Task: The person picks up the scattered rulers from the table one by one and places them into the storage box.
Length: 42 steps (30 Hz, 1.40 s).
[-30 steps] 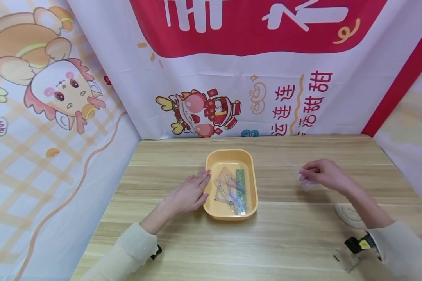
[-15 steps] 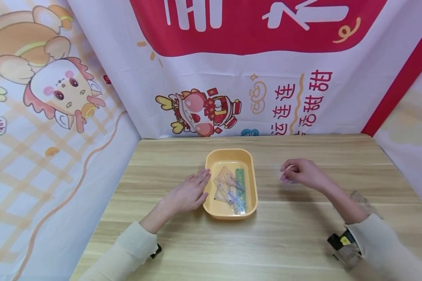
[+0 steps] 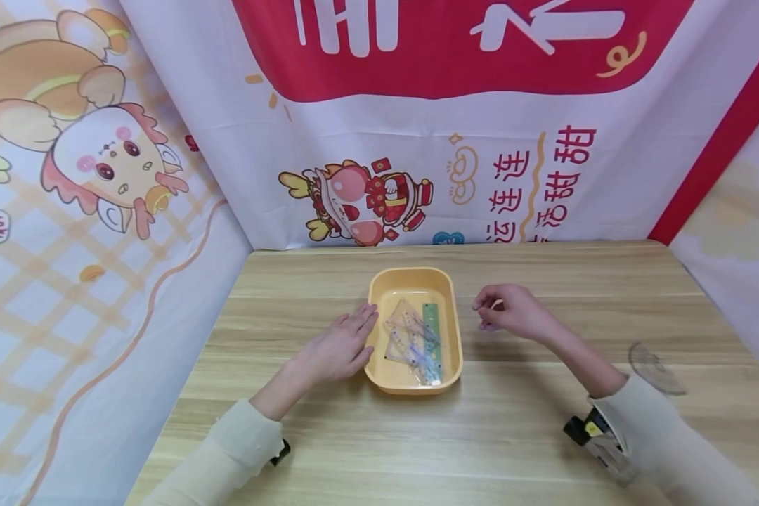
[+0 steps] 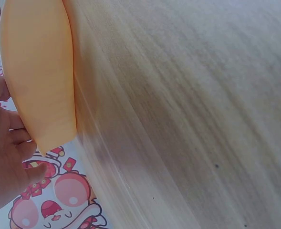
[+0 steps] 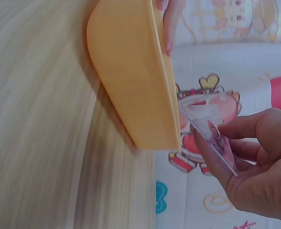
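Observation:
A yellow plastic box stands on the table. Inside it lie a green ruler and an overlapping pile of clear set squares, some hard to tell apart. My left hand rests against the box's left rim with its fingers extended. Just right of the box, my right hand pinches a clear triangular set square between thumb and fingers. In the right wrist view its tip points toward the box rim, above table height. The head view barely shows this transparent piece.
On the table's right side lies a clear protractor. Another transparent piece is partly hidden by my right sleeve and wrist camera. A printed cloth backdrop hangs along the table's back edge.
My right hand has moved left across the table with the set square, closer to the box. The protractor has come out from behind my right forearm. My left hand stays put.

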Each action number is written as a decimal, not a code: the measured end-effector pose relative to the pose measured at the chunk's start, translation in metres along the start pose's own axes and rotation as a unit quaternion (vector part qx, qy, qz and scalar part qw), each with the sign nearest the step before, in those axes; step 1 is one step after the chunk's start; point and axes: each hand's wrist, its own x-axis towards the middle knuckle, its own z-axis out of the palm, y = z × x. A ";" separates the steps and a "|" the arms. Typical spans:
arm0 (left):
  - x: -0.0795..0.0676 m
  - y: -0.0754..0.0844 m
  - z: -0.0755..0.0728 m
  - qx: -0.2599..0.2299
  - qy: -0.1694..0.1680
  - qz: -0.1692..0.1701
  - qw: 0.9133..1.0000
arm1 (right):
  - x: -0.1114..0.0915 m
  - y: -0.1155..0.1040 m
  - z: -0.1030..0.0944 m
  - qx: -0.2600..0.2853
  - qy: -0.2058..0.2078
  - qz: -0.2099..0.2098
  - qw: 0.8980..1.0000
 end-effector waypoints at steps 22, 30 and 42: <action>0.002 -0.002 0.001 0.002 0.002 0.007 1.000 | 0.029 -0.040 0.049 -0.067 -0.036 -0.037 0.996; 0.001 -0.002 0.002 0.001 -0.004 0.001 1.000 | 0.038 -0.045 0.070 -0.108 -0.038 -0.079 0.990; 0.001 -0.001 0.000 -0.001 -0.007 -0.005 1.000 | 0.048 -0.040 0.084 -0.131 -0.044 -0.107 0.985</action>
